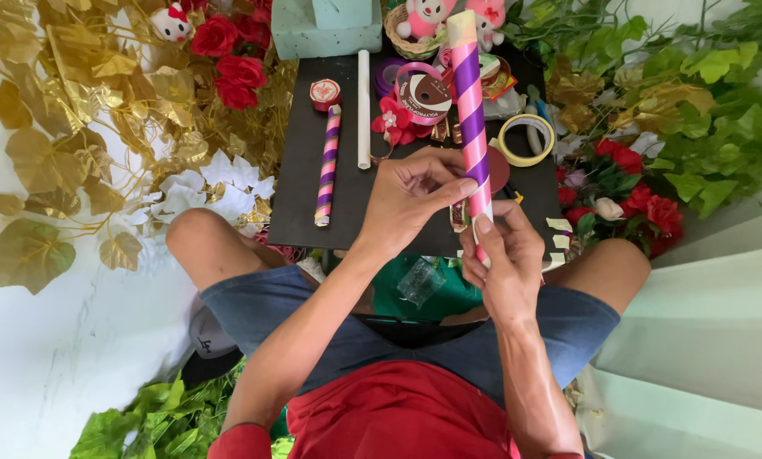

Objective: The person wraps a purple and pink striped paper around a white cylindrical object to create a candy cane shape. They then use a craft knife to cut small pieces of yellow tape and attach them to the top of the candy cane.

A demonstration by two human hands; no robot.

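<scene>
While the right hand [507,255] grips the near end of a tall stick [470,110] held upright over the black board [296,195], the left hand [415,197] pinches at its side about two thirds of the way down, fingertips closed on what looks like the loose edge of the ribbon. The stick shows pink and purple spiral bands from near its far tip down to the hands, so the wrapping seems nearly complete, with only the short stretch inside the right fist left to judge, and that part is hidden. To the left on the board lies a shorter stick [327,166] already banded in the same colours, which looks finished, and beside it a plain white rod [364,109] with no wrapping at all. Ribbon spools [422,92] and a yellowish tape ring [526,140] sit at the far right of the board, within reach.
</scene>
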